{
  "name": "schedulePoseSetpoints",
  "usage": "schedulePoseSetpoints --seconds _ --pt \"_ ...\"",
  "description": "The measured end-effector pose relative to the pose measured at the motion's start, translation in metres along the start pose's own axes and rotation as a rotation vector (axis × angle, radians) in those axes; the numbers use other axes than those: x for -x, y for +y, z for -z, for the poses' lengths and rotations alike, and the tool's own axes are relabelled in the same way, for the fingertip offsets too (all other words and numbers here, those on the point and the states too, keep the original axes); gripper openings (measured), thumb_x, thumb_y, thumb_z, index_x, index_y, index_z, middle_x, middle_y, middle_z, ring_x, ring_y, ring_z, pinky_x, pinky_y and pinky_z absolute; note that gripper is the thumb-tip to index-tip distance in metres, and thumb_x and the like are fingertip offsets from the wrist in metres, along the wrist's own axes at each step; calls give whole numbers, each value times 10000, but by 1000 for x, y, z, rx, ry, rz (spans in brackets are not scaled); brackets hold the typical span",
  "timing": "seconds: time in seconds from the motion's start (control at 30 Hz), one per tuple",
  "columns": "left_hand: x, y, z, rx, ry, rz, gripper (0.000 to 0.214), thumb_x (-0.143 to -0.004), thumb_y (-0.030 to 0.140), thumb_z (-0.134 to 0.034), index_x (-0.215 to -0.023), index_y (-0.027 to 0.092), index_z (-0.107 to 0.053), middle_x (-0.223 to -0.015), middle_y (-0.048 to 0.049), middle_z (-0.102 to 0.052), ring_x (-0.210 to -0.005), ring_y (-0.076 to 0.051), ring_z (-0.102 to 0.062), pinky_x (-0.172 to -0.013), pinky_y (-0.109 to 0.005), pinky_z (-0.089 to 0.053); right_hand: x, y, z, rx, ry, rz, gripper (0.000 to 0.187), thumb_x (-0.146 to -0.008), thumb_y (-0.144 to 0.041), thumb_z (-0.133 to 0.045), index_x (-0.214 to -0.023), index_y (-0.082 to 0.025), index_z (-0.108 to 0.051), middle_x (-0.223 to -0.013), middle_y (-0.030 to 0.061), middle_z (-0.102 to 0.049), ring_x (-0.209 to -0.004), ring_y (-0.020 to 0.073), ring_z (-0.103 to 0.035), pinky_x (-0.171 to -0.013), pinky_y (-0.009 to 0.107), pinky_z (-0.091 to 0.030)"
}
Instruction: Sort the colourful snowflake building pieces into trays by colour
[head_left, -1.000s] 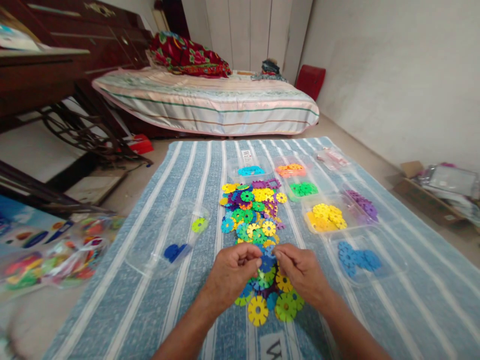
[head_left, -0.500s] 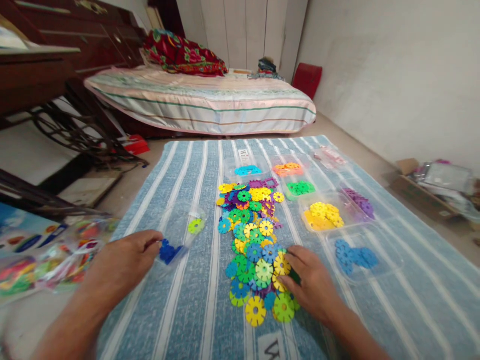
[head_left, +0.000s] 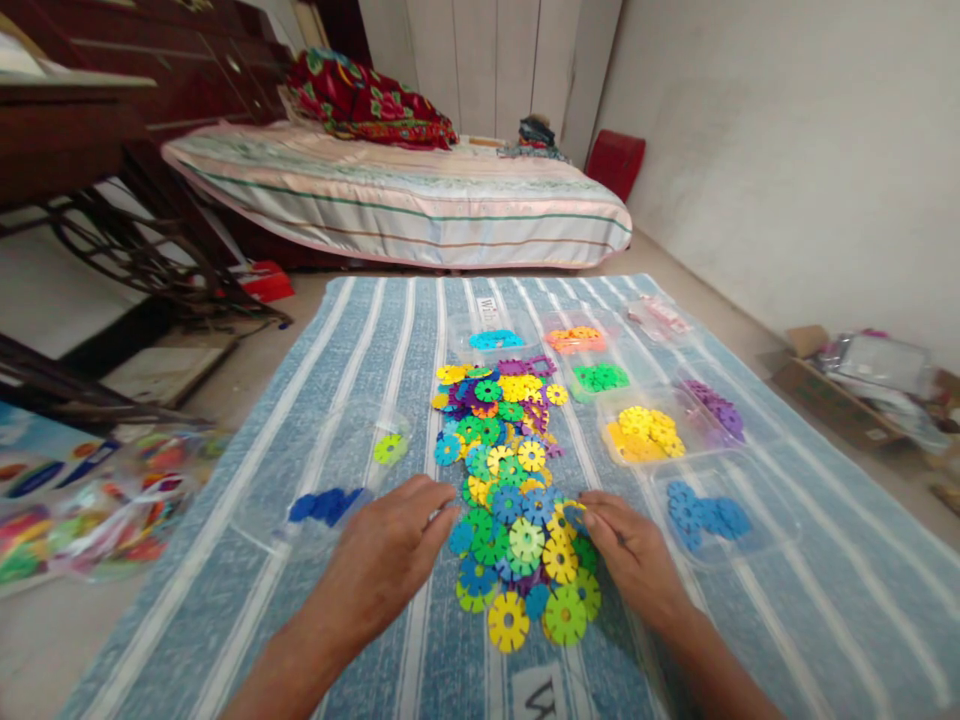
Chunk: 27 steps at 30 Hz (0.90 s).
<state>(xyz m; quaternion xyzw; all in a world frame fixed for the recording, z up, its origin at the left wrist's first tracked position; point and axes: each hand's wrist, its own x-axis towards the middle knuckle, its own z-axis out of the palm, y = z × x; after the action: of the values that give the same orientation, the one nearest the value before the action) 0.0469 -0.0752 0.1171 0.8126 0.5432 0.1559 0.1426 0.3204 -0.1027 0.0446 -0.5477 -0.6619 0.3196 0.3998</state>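
Observation:
A long pile of colourful notched plastic discs (head_left: pixel 527 541) lies down the middle of the cloth-covered table. At its right side, my right hand (head_left: pixel 634 555) is closed, with a blue notched disc (head_left: pixel 576 516) pinched at the fingertips. My left hand (head_left: pixel 394 540) hovers by the pile's left side, thumb and fingers pressed together; what they hold, if anything, I cannot make out. Left of that hand, dark blue discs (head_left: pixel 326 506) lie in a clear plastic container (head_left: pixel 259 525). One lime-green disc (head_left: pixel 390 449) sits in another clear container behind them.
On the right stand clear containers of yellow discs (head_left: pixel 645 432), blue discs (head_left: pixel 705 515), purple discs (head_left: pixel 712 408), green discs (head_left: pixel 600 377), orange discs (head_left: pixel 574 339) and light blue discs (head_left: pixel 495 340). Beyond the striped cloth (head_left: pixel 360 350) is a bed (head_left: pixel 420 210).
My left hand has moved right, from the dark blue discs' container to the pile's edge. My right hand has lifted a blue disc at the pile's right side.

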Motion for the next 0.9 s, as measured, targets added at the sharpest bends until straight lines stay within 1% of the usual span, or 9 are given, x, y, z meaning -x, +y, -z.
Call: schedulePoseSetpoints --seconds 0.1,0.2,0.3,0.47,0.6,0.7,0.8,0.9 --pt "-5 13 -18 3 -110 -12 289 -919 280 -347 -861 213 -622 -840 -30 -641 -818 -183 -618 -708 -290 -454 -2 -4 1 -67 7 -50 287 -917 -361 -471 -889 -205 -710 -941 54 -671 -935 199 -609 -841 319 -468" --pt "-6 18 -31 14 -150 -18 263 -920 268 -359 -866 206 -609 -853 -33 -631 -834 -186 -608 -710 -290 -444 -3 -7 1 -113 13 -96 290 -905 -381 -488 -863 -199 -710 -809 26 -645 -791 171 -597 -715 278 -465" --pt "-5 20 -40 45 -143 -28 246 -921 271 -372 -870 200 -602 -845 -33 -623 -825 -184 -600 -709 -288 -437 -4 -8 -1 -144 34 -145 293 -888 -404 -514 -846 -196 -716 -719 3 -610 -697 152 -565 -632 254 -439" --pt "-2 27 -51 177 -85 -25 206 -907 273 -419 -839 200 -600 -800 -18 -618 -795 -162 -592 -680 -259 -423 -5 -11 -8 -176 51 -210 275 -856 -418 -557 -818 -195 -712 -726 1 -636 -709 158 -575 -646 251 -437" --pt "-3 38 -54 298 -45 40 170 -862 269 -478 -860 198 -632 -797 -16 -629 -751 -154 -592 -671 -262 -428 -5 -18 -14 -194 68 -218 269 -845 -421 -570 -773 -193 -694 -780 8 -666 -761 167 -591 -699 254 -450" --pt "-5 45 -56 438 -27 120 161 -801 263 -535 -891 200 -653 -775 -3 -639 -685 -139 -587 -654 -256 -440 -5 -26 -18 -210 36 -220 267 -844 -419 -572 -791 -195 -707 -747 2 -663 -714 159 -580 -665 249 -450" --pt "-7 49 -61 650 -15 227 221 -754 274 -571 -944 203 -659 -769 5 -661 -652 -132 -588 -630 -244 -454 -7 -33 -22 -217 -14 -201 256 -842 -403 -576 -796 -199 -724 -700 -7 -647 -672 149 -559 -625 242 -438" --pt "-7 49 -64 836 -46 293 180 -751 298 -563 -858 194 -663 -672 18 -629 -596 -123 -564 -568 -226 -441 -9 -39 -26 -233 -39 -184 257 -834 -402 -589 -786 -198 -736 -663 -11 -628 -640 142 -542 -593 235 -428"
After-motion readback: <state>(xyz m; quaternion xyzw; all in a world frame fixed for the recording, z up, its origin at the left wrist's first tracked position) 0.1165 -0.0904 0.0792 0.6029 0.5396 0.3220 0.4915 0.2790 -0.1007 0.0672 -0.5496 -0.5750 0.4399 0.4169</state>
